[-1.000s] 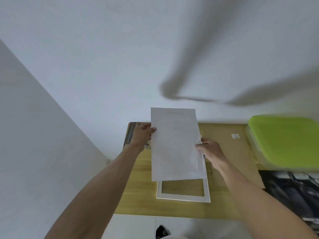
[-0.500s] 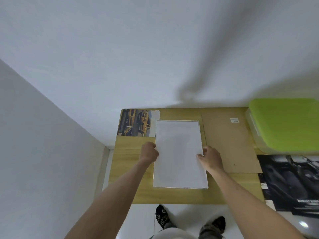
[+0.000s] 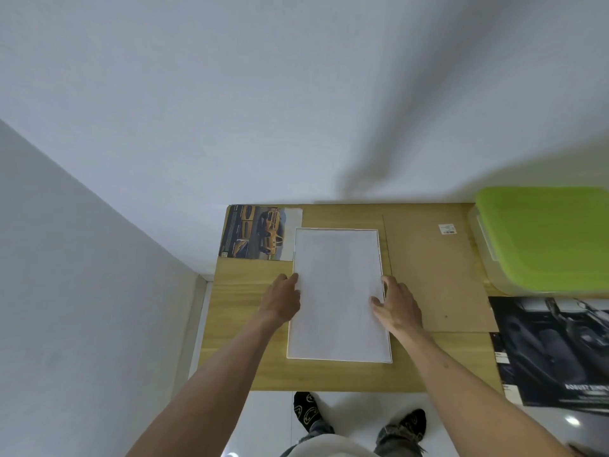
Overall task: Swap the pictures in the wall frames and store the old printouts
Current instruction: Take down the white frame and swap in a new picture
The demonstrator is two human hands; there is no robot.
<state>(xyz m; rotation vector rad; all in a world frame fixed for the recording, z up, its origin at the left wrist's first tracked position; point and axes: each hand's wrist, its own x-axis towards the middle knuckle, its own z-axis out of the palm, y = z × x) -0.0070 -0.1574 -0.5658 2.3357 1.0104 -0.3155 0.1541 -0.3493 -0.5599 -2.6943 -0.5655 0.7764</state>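
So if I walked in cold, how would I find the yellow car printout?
Start at the wooden table against the white wall and look to its far left corner. The yellow car printout lies flat there, its right edge tucked under the blank white sheet. It is the only colourful print: the other car poster, on the right, is black.
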